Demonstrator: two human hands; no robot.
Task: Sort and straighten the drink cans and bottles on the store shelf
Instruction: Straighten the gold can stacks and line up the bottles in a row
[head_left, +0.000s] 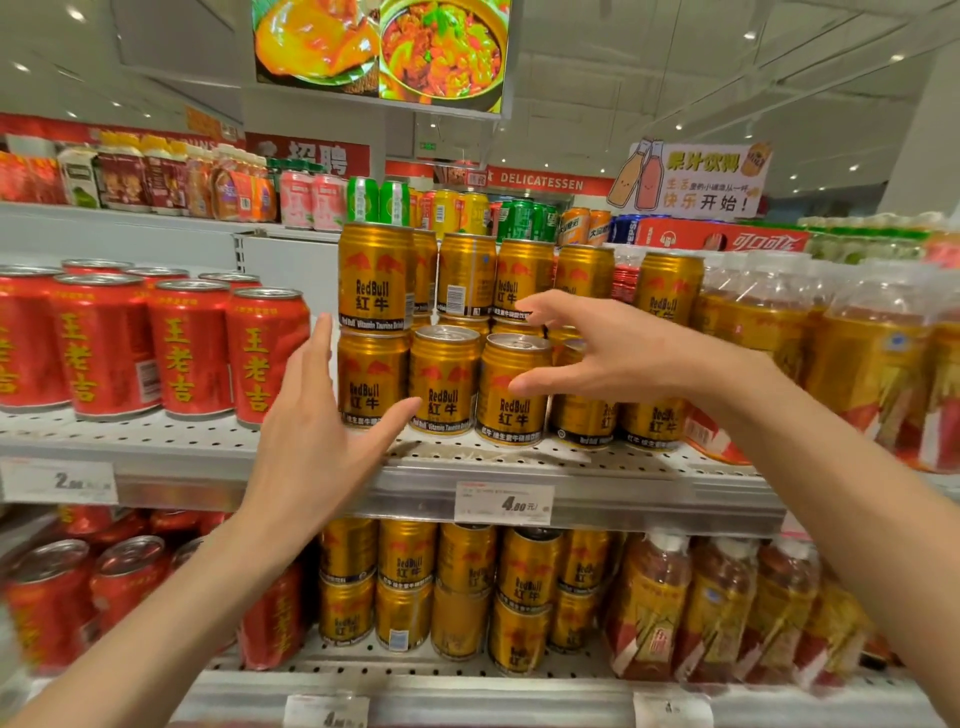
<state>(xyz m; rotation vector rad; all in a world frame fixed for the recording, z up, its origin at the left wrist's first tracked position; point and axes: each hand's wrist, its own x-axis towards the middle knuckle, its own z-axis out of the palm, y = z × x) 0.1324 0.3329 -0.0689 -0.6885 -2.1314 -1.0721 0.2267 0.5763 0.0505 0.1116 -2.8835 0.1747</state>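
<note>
Gold Red Bull cans (444, 384) stand stacked two high on the middle shelf (311, 467). My left hand (317, 431) is raised in front of the stack's left side, fingers straight, thumb tip close to a lower can, holding nothing. My right hand (597, 348) hovers in front of a front-row gold can (511, 397), fingers spread around its top without gripping it. Red herbal tea cans (192, 348) stand in rows to the left. Bottled tea packs (857, 364) fill the right side.
A lower shelf (467, 691) carries more red cans, gold cans and tea bottles. The top shelf holds mixed cans and bottles (395, 202) under a hanging food screen (379, 47). Price tags (504, 503) line the shelf edge.
</note>
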